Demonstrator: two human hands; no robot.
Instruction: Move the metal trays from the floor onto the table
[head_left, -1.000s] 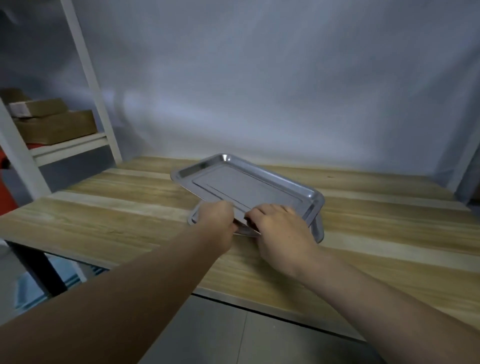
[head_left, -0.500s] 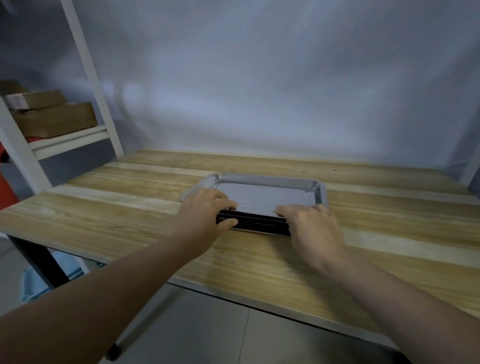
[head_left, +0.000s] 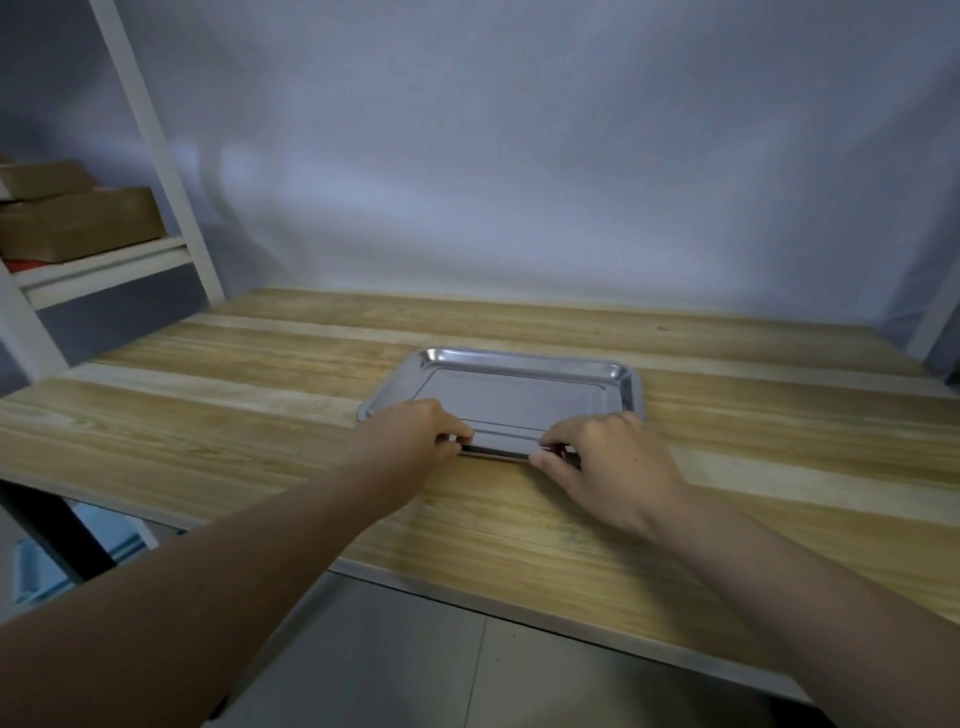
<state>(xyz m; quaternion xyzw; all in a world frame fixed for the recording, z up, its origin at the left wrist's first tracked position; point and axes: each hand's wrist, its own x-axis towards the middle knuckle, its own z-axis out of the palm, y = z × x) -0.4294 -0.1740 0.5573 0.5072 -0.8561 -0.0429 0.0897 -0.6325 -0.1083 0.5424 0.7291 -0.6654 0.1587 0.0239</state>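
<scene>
A shiny rectangular metal tray (head_left: 519, 387) lies flat on the wooden table (head_left: 260, 410), a little right of the middle. My left hand (head_left: 410, 434) pinches the tray's near rim at its left end. My right hand (head_left: 605, 460) pinches the same rim at its right end. Both hands cover the near corners. Whether a second tray lies under the top one cannot be told from here.
A white shelf frame (head_left: 156, 150) stands at the left with brown cardboard boxes (head_left: 78, 223) on its shelf. A pale wall runs behind the table. Grey floor tiles (head_left: 415, 665) show below the table's front edge, with a dark table leg (head_left: 47, 530) at the left.
The tray went from tilted above the table to lying flat on it. Both hands came down with it and keep hold of its near rim.
</scene>
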